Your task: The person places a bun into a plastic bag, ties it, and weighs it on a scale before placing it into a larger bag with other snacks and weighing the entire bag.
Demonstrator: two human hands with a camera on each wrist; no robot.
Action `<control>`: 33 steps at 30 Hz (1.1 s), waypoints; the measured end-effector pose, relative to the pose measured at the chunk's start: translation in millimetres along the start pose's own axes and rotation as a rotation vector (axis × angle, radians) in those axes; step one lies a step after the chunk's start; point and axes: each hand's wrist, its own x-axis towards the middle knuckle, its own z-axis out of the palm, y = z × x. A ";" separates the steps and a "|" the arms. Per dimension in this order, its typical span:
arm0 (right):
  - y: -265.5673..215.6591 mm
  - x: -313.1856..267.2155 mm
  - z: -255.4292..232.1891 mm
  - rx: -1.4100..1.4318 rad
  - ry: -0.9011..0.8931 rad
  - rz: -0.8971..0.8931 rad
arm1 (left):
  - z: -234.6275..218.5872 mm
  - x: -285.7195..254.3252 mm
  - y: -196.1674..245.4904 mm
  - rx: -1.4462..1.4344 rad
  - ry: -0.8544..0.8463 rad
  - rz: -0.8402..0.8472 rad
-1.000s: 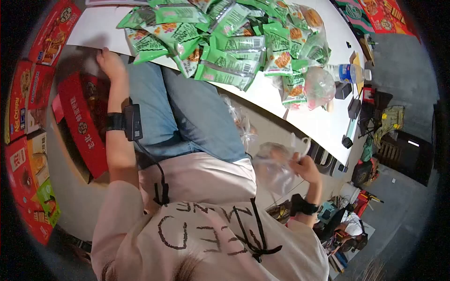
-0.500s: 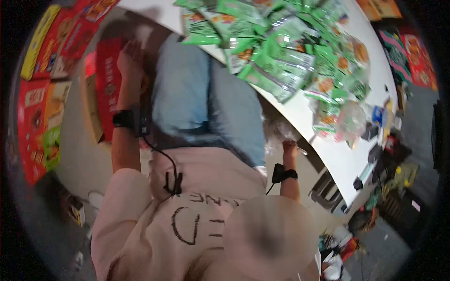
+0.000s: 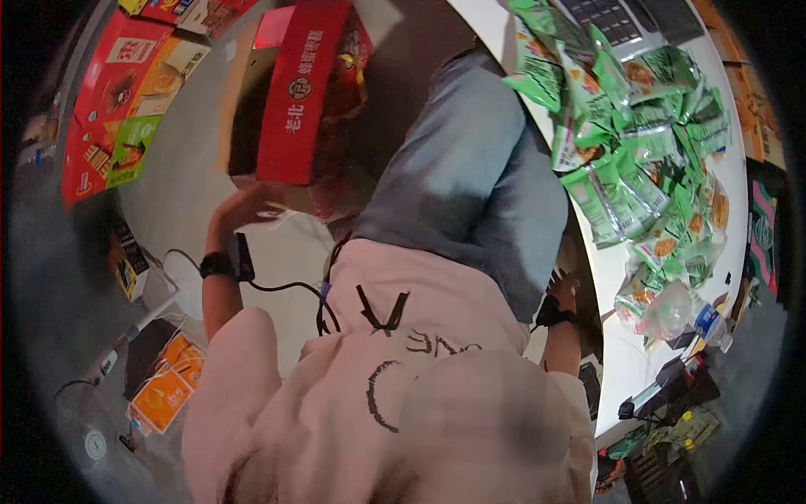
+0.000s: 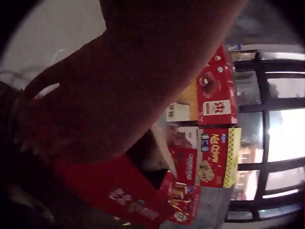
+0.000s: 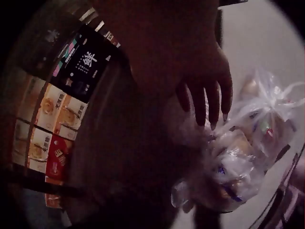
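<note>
In the head view my left hand (image 3: 249, 207) is at the near end of a red box (image 3: 304, 92) with white lettering, its fingers stretched out beneath the box's edge. The left wrist view is dark, with the forearm and hand covering much of that box (image 4: 136, 202). My right hand (image 3: 564, 288) is low beside the table's edge, fingers spread. In the right wrist view its fingers (image 5: 213, 102) hang straight over knotted clear plastic bags (image 5: 236, 167) with wrapped items inside, fingertips right at the plastic. A second bag (image 5: 271, 124) lies beside them.
Many green snack packets (image 3: 621, 193) cover the white table (image 3: 617, 378) on the right, near a laptop (image 3: 617, 25) and a bottle (image 3: 712, 326). Red and yellow snack cartons (image 3: 126, 67) stand at upper left. A black cable (image 3: 290, 286) runs from the left wrist.
The head view has turned left. My right hand lowered a clear plastic bag beside the table and let it go. My left hand moved from the table's edge to the red box's near end.
</note>
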 end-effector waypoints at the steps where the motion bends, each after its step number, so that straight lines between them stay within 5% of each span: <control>1: -7.7 4.7 1.6 0.020 0.057 0.066 | 12.0 -4.3 -0.3 -0.615 -0.084 -0.268; 3: -22.3 10.7 9.8 0.063 0.176 0.199 | 32.3 3.4 -18.2 -0.269 -0.144 -0.396; 5: -32.2 12.0 18.6 0.109 0.306 0.329 | 49.7 12.7 -37.5 -0.321 -0.031 -0.576; 7: -34.1 5.3 30.8 0.169 0.448 0.457 | 68.7 30.6 -63.2 -0.244 0.084 -0.589; 8: -50.4 2.3 77.9 0.182 0.461 0.460 | 79.2 43.2 -73.7 -0.241 0.180 -0.558; 10: -136.2 -16.0 101.4 -0.942 0.249 0.405 | 86.0 83.2 -124.0 -0.271 0.286 -0.553; 11: -166.4 -13.8 174.9 -1.496 0.100 0.351 | 85.4 105.2 -151.0 -0.311 0.302 -0.579; 12: -161.2 -16.2 178.3 -1.485 0.115 0.369 | 93.6 110.8 -143.1 -0.442 0.362 -0.551; 15: -138.6 -28.6 138.2 -0.663 0.536 0.362 | 127.0 102.3 -61.7 -0.595 0.410 -0.432; 16: -101.0 -39.9 93.4 -0.572 0.428 0.075 | 139.8 96.3 -48.2 -0.703 0.411 -0.288; 18: -95.6 -32.1 110.5 -0.585 0.445 0.081 | 142.7 97.8 -46.3 -0.794 0.399 -0.143; 21: -97.9 -70.8 126.6 -0.650 0.462 0.088 | 138.2 122.6 -76.6 -0.431 0.403 -0.326; 24: -113.7 -50.9 124.8 -0.719 0.466 0.098 | 130.6 144.0 -111.1 -0.177 0.409 -0.435; 27: -127.9 -28.7 142.4 -0.805 0.454 0.110 | 127.7 166.6 -136.2 -0.126 0.309 -0.239; 29: -130.6 -65.3 172.5 -0.864 0.437 0.111 | 109.5 201.1 -141.0 -0.095 0.251 -0.106; 32: -150.3 -54.9 188.7 -0.955 0.400 0.109 | 99.1 190.8 -177.2 -0.051 0.173 0.090; 33: -154.3 -40.6 202.0 -0.985 0.382 0.111 | 95.5 172.3 -158.8 -0.053 0.183 0.088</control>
